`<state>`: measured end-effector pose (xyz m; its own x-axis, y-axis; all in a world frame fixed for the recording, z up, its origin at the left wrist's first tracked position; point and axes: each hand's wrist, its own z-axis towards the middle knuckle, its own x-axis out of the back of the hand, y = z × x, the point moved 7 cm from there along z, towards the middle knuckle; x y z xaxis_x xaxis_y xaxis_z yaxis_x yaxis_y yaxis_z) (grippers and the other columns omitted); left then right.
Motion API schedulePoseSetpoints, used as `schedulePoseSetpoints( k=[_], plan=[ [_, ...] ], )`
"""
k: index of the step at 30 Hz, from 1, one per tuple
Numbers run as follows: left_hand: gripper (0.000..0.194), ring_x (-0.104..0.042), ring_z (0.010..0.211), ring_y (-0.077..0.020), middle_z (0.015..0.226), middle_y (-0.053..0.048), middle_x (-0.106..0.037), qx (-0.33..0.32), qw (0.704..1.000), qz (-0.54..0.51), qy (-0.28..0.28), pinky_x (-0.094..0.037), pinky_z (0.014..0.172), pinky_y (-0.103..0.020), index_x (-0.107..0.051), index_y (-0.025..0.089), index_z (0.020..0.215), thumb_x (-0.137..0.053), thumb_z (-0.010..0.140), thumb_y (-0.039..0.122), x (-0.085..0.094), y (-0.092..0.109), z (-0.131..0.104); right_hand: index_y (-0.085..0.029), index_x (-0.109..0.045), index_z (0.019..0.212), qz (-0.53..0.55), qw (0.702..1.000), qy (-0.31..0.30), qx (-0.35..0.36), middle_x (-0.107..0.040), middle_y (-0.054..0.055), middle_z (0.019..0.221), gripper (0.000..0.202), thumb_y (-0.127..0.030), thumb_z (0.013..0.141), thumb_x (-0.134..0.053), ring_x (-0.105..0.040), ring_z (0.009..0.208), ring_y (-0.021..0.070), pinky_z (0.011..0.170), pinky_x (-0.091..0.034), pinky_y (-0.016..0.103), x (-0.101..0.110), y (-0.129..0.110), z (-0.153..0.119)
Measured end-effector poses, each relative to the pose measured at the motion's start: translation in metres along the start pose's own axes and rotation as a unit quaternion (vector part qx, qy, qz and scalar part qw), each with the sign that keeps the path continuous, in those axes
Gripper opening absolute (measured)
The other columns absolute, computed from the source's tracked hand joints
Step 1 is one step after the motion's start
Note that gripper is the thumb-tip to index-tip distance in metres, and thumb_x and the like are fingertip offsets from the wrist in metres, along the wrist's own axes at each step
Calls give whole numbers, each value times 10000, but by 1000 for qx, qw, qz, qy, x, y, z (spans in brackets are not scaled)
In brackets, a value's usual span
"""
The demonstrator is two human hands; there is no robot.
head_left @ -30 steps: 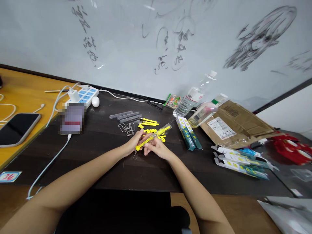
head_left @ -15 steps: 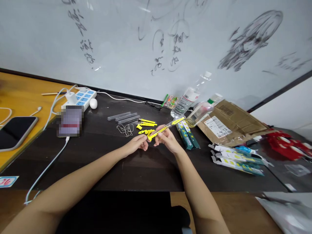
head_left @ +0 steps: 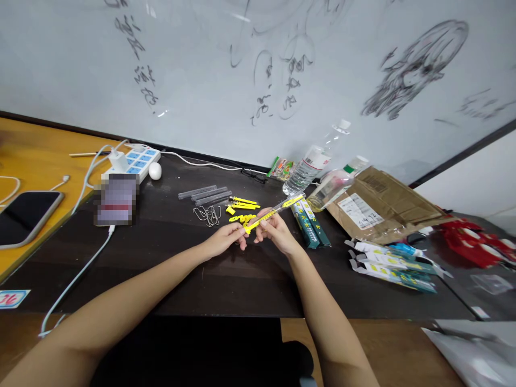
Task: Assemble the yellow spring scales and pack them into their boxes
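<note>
A clear tube with yellow parts inside slants up to the right between my hands. My left hand pinches its yellow lower end. Around its middle, my right hand has its fingers closed. Just beyond my hands lie yellow plastic pieces and thin yellow rods with dark tips. Several clear tubes rest behind and to the left, with bent metal wire pieces in front of them.
Green-and-white boxes lie right of my hands, more opened boxes farther right. Behind stand a water bottle and a second bottle, near a cardboard package. A phone and power strip are at left.
Both hands and the tube hold nearly the same position. The view has shifted very slightly.
</note>
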<state>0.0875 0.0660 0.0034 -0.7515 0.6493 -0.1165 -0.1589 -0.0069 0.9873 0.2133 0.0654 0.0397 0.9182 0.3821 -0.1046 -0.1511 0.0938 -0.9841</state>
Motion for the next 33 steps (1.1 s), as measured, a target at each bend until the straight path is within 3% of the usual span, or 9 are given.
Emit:
schedulePoseSetpoints(
  k=[8,25,33],
  plan=[
    [414,-604,687,-151,607,-13,-609,52,992,-119,-4,-428,794,-316,-577,128,846,-635,762,530,-4,-3,-2,-230,-445,998,1,1000,7,-1,-686,8,909,305,-386,826,-641,-557,512,68,556,-581,292,1,-1,0],
    [499,-527,639,-120,579,26,-502,40,998,-45,-6,-393,706,-271,-658,122,885,-576,777,603,-4,0,-3,-232,-446,994,-2,1000,-7,5,-684,12,905,291,-381,832,-637,-513,493,65,543,-562,288,-3,-2,-1],
    [403,-568,672,-115,632,25,-556,35,992,-121,-28,-419,744,-286,-578,145,962,-646,774,494,-10,3,-4,-231,-443,1002,-14,1000,3,18,-677,7,902,323,-405,819,-644,-445,459,50,517,-562,291,1,-3,0]
  ],
)
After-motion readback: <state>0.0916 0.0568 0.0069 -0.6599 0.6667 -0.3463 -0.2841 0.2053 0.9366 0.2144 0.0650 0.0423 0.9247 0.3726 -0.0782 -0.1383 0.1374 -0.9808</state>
